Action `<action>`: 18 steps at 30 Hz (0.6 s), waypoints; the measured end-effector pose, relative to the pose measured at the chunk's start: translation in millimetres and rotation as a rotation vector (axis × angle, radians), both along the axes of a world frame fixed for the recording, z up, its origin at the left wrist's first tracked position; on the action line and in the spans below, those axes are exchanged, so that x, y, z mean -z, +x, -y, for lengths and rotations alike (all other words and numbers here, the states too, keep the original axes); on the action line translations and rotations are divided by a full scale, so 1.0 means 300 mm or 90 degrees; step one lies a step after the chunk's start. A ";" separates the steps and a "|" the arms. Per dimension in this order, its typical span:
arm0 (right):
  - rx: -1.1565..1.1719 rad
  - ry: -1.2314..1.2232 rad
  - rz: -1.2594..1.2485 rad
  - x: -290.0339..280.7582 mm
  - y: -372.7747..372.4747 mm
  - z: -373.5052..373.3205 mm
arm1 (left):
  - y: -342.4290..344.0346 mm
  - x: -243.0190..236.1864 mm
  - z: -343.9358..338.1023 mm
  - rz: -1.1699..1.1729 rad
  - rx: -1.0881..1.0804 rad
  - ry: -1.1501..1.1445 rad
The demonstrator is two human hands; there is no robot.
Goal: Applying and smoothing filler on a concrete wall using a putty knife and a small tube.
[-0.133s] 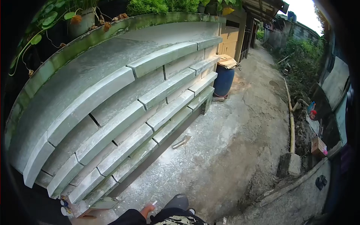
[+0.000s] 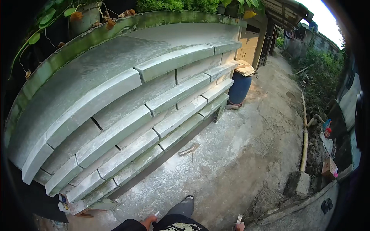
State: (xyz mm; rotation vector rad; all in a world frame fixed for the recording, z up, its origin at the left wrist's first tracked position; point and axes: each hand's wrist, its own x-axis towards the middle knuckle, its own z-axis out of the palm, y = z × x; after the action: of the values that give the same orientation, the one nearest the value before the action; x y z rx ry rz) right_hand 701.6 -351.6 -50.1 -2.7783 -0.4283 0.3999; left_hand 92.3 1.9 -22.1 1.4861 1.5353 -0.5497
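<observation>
My left hand [image 2: 148, 222] is low at the centre, its fingers closed round a short white stick [image 2: 157, 213] whose kind is too small to tell. Farther right, at the bottom edge, my right hand [image 2: 239, 226] is partly cut off by the picture. It grips a small pale flat-ended thing [image 2: 239, 218], which I cannot name. Ahead and to the left stands a wall with stepped rows of grey-green concrete ledges [image 2: 129, 123], split by dark gaps. Neither hand touches the wall.
A curved mossy rim [image 2: 115, 26] with potted plants tops the wall. A blue barrel [image 2: 239, 88] stands at its far end. On the concrete floor lies a curved strip-like piece [image 2: 189, 149]. Paint cans [image 2: 63, 206] sit at lower left; a pipe [image 2: 304, 142] runs along the right.
My right hand with the pale thing has come further into view at the bottom edge. The view has turned slightly left, and a foot now shows below the knee.
</observation>
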 end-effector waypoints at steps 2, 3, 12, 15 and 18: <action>0.045 0.071 -0.117 -0.118 -0.011 -0.440 | -0.071 -0.033 0.011 -0.003 -0.044 -0.013; 0.092 0.160 -0.055 -0.171 0.071 -0.365 | 0.088 -0.036 -0.118 0.068 0.055 -0.039; -0.214 0.312 -0.420 -0.696 0.088 -1.694 | 0.511 0.001 -0.694 0.021 -0.169 0.103; -0.333 0.326 -0.451 -0.866 0.055 -1.994 | 0.720 -0.193 -1.052 0.116 -0.157 0.239; -0.467 0.389 -0.438 -1.005 0.085 -2.257 | 0.960 -0.503 -1.366 0.331 -0.158 0.464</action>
State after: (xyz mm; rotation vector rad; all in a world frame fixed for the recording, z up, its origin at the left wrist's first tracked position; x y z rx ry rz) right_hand 727.2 325.7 251.6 -1.6776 -1.1358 1.1086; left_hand 380.3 411.6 128.7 1.7350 1.5166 0.5750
